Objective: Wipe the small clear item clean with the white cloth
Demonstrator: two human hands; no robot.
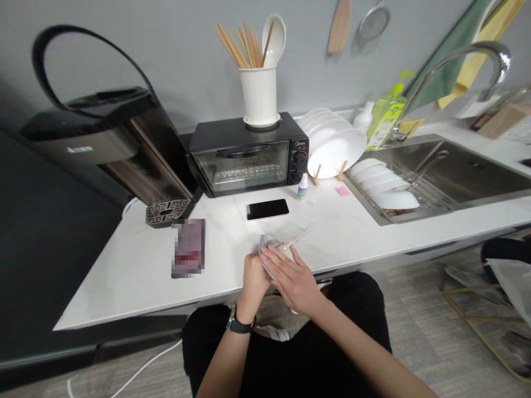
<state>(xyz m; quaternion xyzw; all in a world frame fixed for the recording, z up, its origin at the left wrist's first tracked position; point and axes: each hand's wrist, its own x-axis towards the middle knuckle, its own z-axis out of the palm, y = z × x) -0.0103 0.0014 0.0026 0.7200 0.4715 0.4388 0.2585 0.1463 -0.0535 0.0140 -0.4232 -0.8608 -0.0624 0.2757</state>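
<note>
My left hand (254, 272), with a black-strapped watch on the wrist, is closed at the counter's front edge around what looks like a pair of clear-framed glasses (295, 238). One thin transparent arm of the glasses sticks out to the right. A pale grey cloth (264, 243) is bunched between the palms. My right hand (290, 279) presses over the cloth and glasses with fingers stretched and close together. Most of the left fingers and the lenses are hidden. Beyond the hands lie a black phone (267, 209) and a small white bottle (302, 188).
A blurred-out purple item (188, 249) lies left, below a tall water dispenser (136, 149). Behind stand a toaster oven (249, 160) topped by a utensil holder (260, 94), and white plates (336, 152). The sink (435, 213) on the right holds bowls (385, 182). A pink slip (343, 191) lies nearby.
</note>
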